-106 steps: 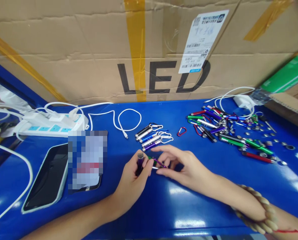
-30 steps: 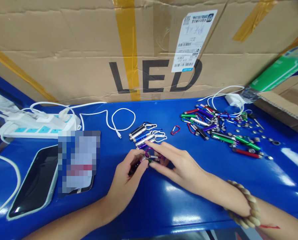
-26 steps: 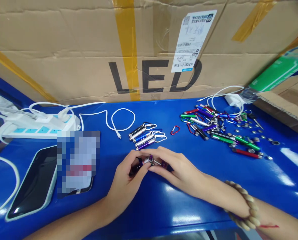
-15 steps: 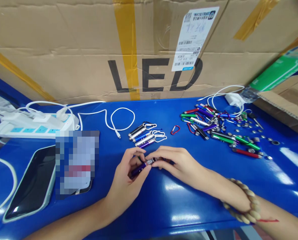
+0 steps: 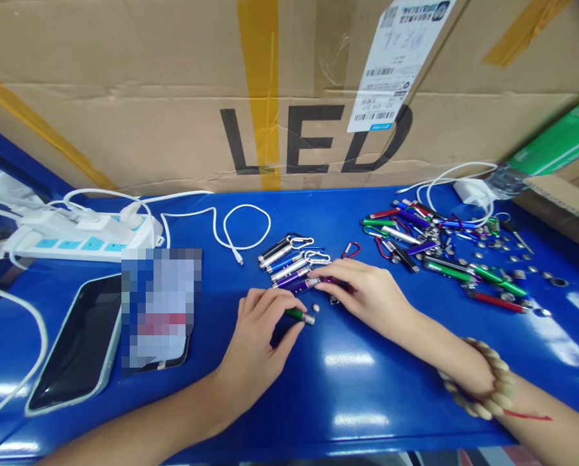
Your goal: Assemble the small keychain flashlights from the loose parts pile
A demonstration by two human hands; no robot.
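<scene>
A white power strip (image 5: pixel 83 236) lies at the far left of the blue table (image 5: pixel 348 388), with a dark smartphone (image 5: pixel 76 343) in front of it. A white USB cable (image 5: pixel 243 226) loops toward the middle. The left hand (image 5: pixel 260 336) pinches a green mini flashlight (image 5: pixel 299 315) between its fingertips and thumb, low over the table. Just behind lies a row of mini flashlights (image 5: pixel 289 257) with clips. The right hand (image 5: pixel 372 294), fingers curled, grips a purple mini flashlight (image 5: pixel 305 285) at the near end of that row. A red carabiner (image 5: pixel 351 249) lies just beyond. Farther right, well apart, lies a heap of loose flashlights (image 5: pixel 435 249).
</scene>
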